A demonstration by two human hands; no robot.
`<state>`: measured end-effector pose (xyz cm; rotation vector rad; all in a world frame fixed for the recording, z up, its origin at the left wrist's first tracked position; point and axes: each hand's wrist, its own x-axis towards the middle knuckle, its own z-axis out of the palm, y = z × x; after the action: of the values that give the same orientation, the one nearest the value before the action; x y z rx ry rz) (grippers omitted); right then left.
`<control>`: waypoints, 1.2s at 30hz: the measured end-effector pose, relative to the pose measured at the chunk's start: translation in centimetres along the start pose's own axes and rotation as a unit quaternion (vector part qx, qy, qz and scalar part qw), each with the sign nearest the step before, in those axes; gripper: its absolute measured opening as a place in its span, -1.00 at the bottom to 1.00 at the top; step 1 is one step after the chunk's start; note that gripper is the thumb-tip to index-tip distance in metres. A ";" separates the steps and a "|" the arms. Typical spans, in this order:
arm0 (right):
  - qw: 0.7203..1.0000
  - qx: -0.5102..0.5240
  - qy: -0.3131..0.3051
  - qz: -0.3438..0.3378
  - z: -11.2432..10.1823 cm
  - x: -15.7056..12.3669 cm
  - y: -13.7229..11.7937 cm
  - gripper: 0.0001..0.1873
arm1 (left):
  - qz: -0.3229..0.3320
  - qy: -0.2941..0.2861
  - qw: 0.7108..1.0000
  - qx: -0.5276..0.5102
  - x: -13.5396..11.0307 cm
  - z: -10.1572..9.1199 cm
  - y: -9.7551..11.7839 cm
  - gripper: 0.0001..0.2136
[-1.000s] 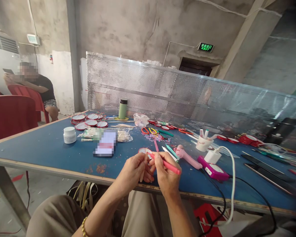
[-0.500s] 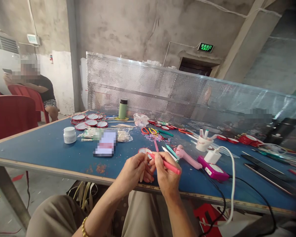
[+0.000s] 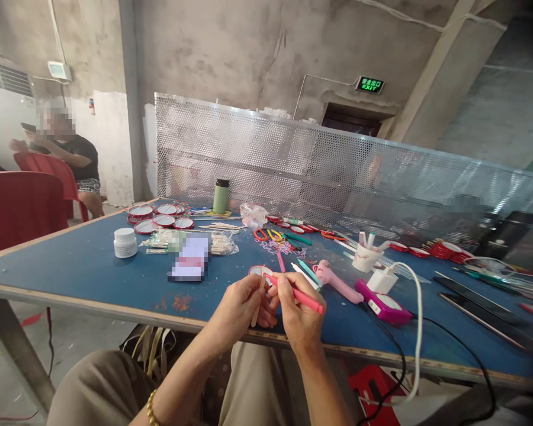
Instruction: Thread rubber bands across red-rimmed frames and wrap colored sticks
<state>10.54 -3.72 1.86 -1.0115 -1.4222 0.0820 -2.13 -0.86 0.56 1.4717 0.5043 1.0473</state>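
I sit at a broad blue tabletop [image 3: 84, 272] with a pale edging; on it lies a dark-edged smartphone [image 3: 190, 257] with a bright, blurred-out screen. Behind the smartphone and far off to its right runs a long silver perforated metal panel [image 3: 257, 160]. My left hand [image 3: 240, 302] and right hand [image 3: 302, 313] are to the smartphone's right and nearer my body, both curled nearly closed, each gripping something slim. Well right of the smartphone lies a pale-pink, long-handled tool [image 3: 337, 281]. A squat white plastic jar [image 3: 125, 243] stands to the smartphone's left. A round white disc with a red rim [image 3: 261, 270] lies to the smartphone's right, just beyond my fingertips and partly hidden by them. The coral-pink pen [image 3: 304, 300] slants through my right hand, pinched near its tip. Slimmest is the flat pale wooden stick [image 3: 255, 313], pinched in my left hand, its upper end right by the pen's tip; whether they touch, I cannot tell.
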 end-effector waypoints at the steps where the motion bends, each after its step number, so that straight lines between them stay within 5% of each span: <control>1: 1.000 -0.001 0.000 0.000 0.0 0.0 0.0 -0.74 | -0.001 0.000 1.000 -0.002 0.0 0.0 0.0 -0.68; 36: 1.000 -0.016 -0.002 -0.001 -0.1 0.0 0.1 -0.74 | 0.001 -0.001 1.000 -0.004 0.1 -0.1 -0.2 -0.70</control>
<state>10.65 -3.70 1.85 -1.0353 -1.4325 0.0599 -2.09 -0.66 0.42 1.4660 0.4972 1.0486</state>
